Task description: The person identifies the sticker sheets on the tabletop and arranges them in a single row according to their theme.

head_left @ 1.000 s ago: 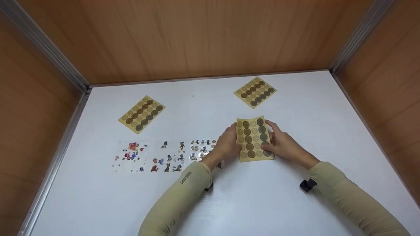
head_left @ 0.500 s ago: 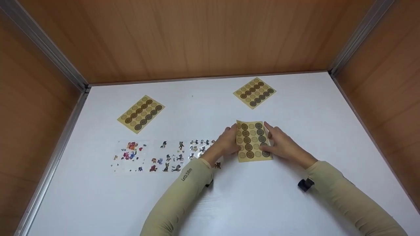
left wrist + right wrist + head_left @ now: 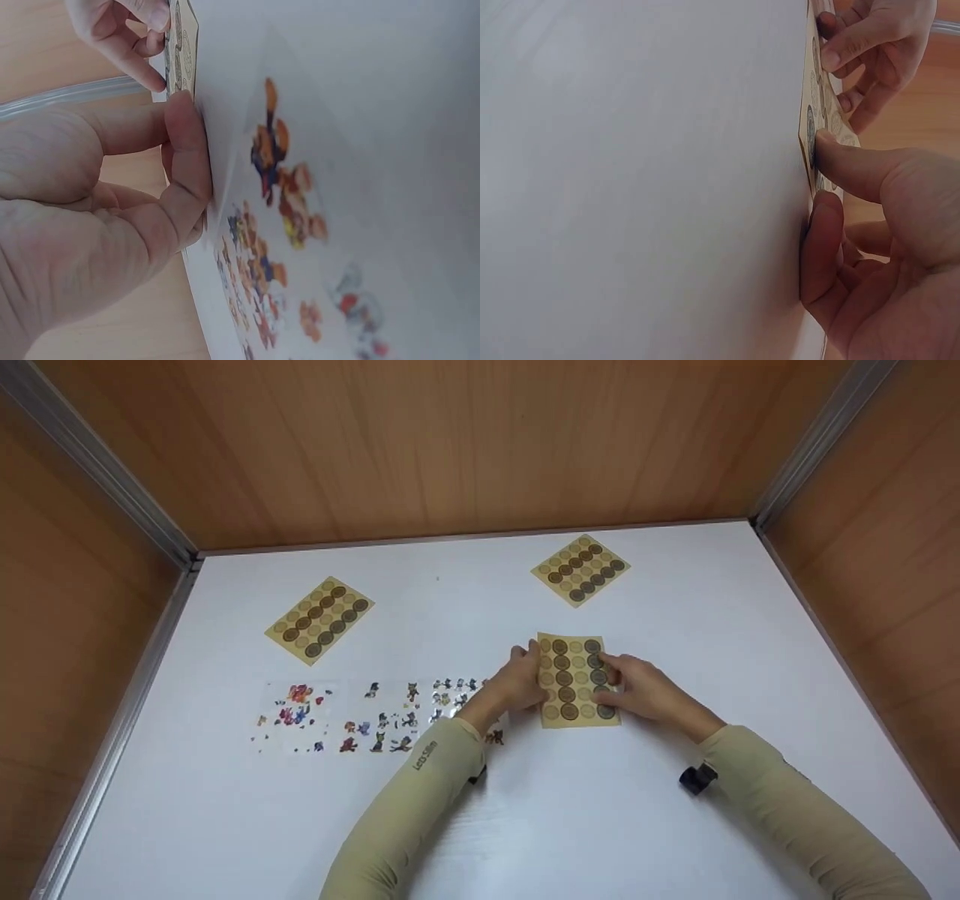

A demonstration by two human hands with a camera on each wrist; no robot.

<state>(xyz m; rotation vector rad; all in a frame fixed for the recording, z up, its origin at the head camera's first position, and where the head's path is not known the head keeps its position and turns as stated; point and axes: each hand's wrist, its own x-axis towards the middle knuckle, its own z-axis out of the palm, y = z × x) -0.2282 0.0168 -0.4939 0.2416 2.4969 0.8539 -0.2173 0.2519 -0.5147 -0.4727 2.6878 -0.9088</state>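
Note:
A tan sheet of round, coin-like stickers [image 3: 577, 679] lies close over the table between both hands. My left hand [image 3: 519, 681] holds its left edge, the thumb on top and the other fingers curled at the side. My right hand [image 3: 643, 688] pinches the right edge near the lower corner. In the right wrist view the right thumb [image 3: 847, 166] presses on a dark printed circle, with the curled fingers beside the edge. The left wrist view shows the left hand [image 3: 97, 210] near, its fingertips at the sheet [image 3: 182, 52], which it partly hides.
Two similar sticker sheets lie behind, one at the back left [image 3: 320, 620] and one at the back right [image 3: 581, 571]. Clear sheets of colourful cartoon stickers [image 3: 379, 720] lie left on the white table [image 3: 570, 825], partly under the left forearm. Wooden panels [image 3: 480, 450] enclose the table.
The held sheet has come down slightly and lies flatter, its top edge less wavy. The right index finger has drawn back from the upper right corner and is more bent.

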